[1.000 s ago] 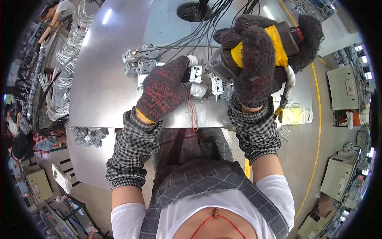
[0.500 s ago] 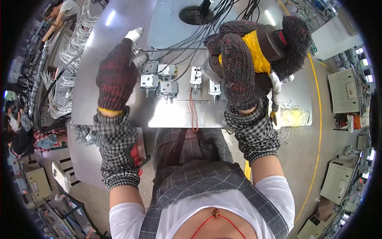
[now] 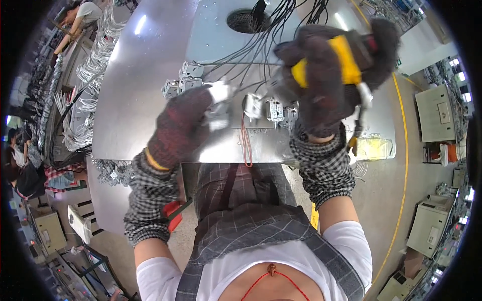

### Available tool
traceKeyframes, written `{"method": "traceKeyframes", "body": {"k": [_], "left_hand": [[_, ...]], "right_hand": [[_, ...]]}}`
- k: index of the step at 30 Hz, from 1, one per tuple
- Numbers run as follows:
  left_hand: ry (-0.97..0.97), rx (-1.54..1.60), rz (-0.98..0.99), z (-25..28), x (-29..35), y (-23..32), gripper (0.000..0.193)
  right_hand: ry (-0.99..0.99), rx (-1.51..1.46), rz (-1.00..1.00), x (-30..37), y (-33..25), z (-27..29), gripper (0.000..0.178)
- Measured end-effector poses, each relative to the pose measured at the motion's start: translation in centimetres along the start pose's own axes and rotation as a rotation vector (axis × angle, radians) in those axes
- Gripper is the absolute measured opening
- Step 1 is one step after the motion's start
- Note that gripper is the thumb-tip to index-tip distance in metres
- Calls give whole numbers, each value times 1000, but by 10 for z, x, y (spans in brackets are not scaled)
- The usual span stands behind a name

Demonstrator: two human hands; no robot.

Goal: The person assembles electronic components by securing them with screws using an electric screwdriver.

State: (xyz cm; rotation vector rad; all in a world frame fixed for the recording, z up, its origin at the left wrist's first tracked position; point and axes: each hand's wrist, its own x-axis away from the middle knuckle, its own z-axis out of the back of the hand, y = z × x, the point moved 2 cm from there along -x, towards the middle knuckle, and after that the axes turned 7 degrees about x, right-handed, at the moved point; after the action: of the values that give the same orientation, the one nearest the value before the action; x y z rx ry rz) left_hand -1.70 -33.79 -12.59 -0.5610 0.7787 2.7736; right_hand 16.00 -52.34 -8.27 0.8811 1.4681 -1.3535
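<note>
My left hand [image 3: 183, 120], in a dark red-black knit glove with pale fingertips, reaches over the metal table and is smeared by motion. Something silvery blurs at its fingers, and I cannot make out whether it is held. Beyond it sit small silver box-shaped parts [image 3: 191, 69] with dark cables. My right hand [image 3: 321, 75], gloved the same way, is closed around a dark power tool [image 3: 359, 50] with yellow tape, raised over the table. Between the hands lie a blurred silver box part [image 3: 252, 105] and another box part [image 3: 275, 110]. A thin reddish cord [image 3: 246, 143] hangs over the front edge.
Black cables [image 3: 281, 25] run across the far side of the table, by a round grated opening [image 3: 247, 21]. White cable bundles [image 3: 95, 65] hang at the left. A yellowish clear packet [image 3: 374, 147] lies at the right corner. Another person [image 3: 88, 12] works at the far left.
My left hand has swung right and nearer. The cluster of box parts at the left now sits farther away and more to the left. My right hand and the power tool have shifted slightly right.
</note>
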Motion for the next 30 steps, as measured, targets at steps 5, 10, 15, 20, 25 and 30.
{"method": "traceKeyframes", "body": {"k": [5,10,15,20,25,30], "left_hand": [[100,110,-60,-41,-31,12,69],[162,382,208,-23,-30,-3,70],[123,446,240,-39,-38,-11,67],[65,276,279,-32,-45,0,71],[71,117,194,-41,-42,3,74],[-13,80,304,-39,-40,4,75]], "right_hand": [[-31,-29,-44,3,8,19,37],[182,-466,-92,7,5,8,65],[129,-200,-123,6,-5,-1,69],[121,-587,-167,9,-7,-12,70],[180,-825,-306,12,-19,-17,71],[147,-189,-350,12,-35,-28,76]]}}
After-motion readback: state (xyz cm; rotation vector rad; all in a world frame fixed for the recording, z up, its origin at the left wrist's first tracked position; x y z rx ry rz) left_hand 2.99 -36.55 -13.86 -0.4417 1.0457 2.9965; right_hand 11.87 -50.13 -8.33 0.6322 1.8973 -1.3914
